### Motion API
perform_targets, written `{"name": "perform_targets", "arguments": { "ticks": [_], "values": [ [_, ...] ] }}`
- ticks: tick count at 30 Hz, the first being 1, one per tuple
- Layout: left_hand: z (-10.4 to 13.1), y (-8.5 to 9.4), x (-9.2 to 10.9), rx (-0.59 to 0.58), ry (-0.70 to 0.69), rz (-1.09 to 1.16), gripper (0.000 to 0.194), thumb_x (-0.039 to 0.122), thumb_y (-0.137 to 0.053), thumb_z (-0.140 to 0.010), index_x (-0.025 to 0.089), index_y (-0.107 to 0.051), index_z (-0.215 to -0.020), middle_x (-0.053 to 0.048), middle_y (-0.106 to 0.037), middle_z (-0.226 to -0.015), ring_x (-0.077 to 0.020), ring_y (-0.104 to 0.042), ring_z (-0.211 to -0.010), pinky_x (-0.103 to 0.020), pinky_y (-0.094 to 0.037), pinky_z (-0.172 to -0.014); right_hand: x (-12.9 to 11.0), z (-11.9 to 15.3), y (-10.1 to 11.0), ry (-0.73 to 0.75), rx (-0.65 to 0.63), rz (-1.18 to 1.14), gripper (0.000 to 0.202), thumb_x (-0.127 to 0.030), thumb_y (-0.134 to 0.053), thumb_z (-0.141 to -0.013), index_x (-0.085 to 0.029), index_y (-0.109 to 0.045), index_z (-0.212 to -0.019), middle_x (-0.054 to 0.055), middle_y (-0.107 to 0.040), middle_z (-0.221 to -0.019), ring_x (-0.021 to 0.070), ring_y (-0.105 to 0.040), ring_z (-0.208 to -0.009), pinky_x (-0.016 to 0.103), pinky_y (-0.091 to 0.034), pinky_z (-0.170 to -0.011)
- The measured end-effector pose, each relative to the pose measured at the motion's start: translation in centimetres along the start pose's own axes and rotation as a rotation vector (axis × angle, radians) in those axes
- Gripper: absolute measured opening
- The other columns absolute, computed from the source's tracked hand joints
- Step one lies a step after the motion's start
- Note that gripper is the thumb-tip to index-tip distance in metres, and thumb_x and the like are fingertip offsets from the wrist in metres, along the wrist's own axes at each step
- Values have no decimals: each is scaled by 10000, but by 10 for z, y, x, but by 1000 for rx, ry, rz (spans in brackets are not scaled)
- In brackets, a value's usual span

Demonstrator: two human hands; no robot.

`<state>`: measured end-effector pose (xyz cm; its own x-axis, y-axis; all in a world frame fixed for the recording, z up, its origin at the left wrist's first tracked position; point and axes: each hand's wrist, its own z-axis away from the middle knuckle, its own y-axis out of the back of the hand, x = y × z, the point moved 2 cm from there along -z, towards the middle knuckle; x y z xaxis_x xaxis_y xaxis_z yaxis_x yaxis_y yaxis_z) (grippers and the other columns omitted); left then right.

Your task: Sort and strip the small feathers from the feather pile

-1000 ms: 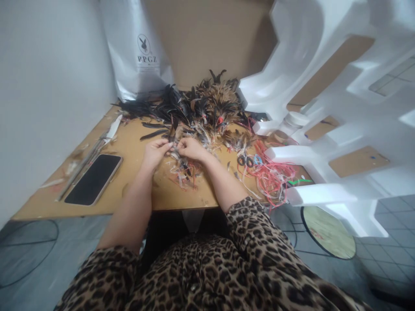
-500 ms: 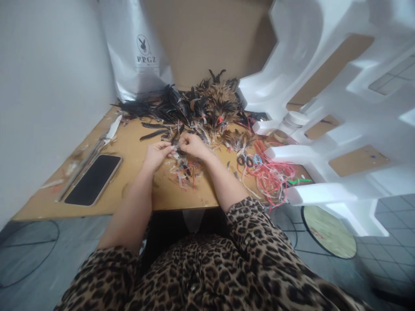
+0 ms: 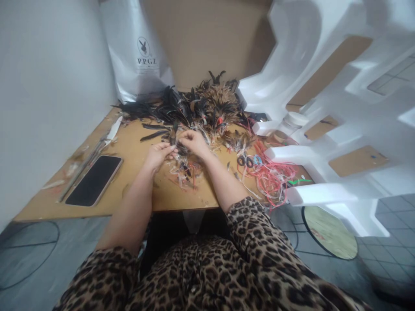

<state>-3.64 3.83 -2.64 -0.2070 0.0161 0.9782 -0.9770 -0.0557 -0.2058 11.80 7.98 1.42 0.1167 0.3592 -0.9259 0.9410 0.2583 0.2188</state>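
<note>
Near the middle of the brown table, my left hand [image 3: 159,155] is closed in a pinch, its fingertips beside small feathers. Just right of it and slightly higher, my right hand [image 3: 193,142] pinches at the feathers, fingers pressed together. Whatever lies between either hand's fingertips is too small to name. Behind both hands spreads a pile of black and brown feathers [image 3: 218,101]. Below them lie feather scraps and reddish string bits [image 3: 186,171]. Two dark feathers [image 3: 154,135] rest left of the pile.
A phone [image 3: 94,180] and thin rods [image 3: 82,166] lie at the left, near a white feather [image 3: 114,128]. To the right are scissors [image 3: 245,161], tangled pink strings [image 3: 272,175], a lidded jar [image 3: 295,119] and white foam pieces [image 3: 292,153]. A silvery bag [image 3: 139,65] stands behind.
My right hand has shifted slightly up, and its fingertips are a little farther from my left hand's. My left hand has moved slightly right.
</note>
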Motion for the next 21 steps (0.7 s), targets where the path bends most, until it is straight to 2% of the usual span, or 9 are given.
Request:
{"name": "perform_targets", "arguments": {
  "ticks": [2,4,6,9,13,17,21],
  "values": [
    [0,1,2,26,-2,65,204,252,-743,-615,98,-653,-713,-72,-689,-703,-74,-607,-529,-137,-455,-476,5,-2,2,-103,156,-155,207,-281,-611,-652,-108,-604,-766,-33,-546,-613,51,-428,-537,192,-356,-560],
    [0,1,4,43,1,116,196,246,-731,-628,98,-651,-728,-73,-694,-727,-68,-608,-538,-129,-448,-474,8,-1,1,-187,219,-249,232,-312,-630,-649,-112,-605,-764,-51,-512,-553,43,-393,-494,186,-334,-525],
    [1,1,6,50,6,138,191,238,-720,-639,97,-654,-749,-76,-697,-744,-64,-607,-542,-125,-443,-471,9,0,-4,-220,153,-277,248,-334,-654,-637,-115,-616,-748,-60,-494,-518,38,-373,-472,183,-319,-505],
    [2,-1,7,44,5,122,194,234,-713,-645,94,-658,-769,-82,-698,-749,-68,-612,-546,-127,-442,-470,9,4,-16,-196,35,-278,269,-354,-670,-631,-120,-635,-760,-43,-550,-564,39,-412,-496,181,-345,-527],
    [1,-2,3,13,-15,62,211,240,-722,-632,82,-657,-756,-95,-695,-734,-93,-625,-544,-143,-451,-466,12,6,-27,-122,6,-268,234,-338,-662,-639,-125,-624,-728,-19,-609,-657,56,-496,-582,188,-398,-600],
    [-2,4,5,67,-73,52,210,252,-711,-643,85,-656,-759,-95,-695,-740,-87,-619,-536,-144,-450,-464,15,5,-25,-72,14,-102,204,-320,-610,-681,-123,-632,-728,-5,-624,-682,72,-517,-609,199,-411,-623],
    [-5,13,12,249,-160,128,180,276,-683,-677,107,-630,-708,-64,-687,-710,-65,-602,-526,-122,-426,-445,12,8,-20,-45,-37,351,175,-284,-565,-704,-140,-661,-727,8,-647,-698,96,-538,-630,213,-397,-625]
  ]
}}
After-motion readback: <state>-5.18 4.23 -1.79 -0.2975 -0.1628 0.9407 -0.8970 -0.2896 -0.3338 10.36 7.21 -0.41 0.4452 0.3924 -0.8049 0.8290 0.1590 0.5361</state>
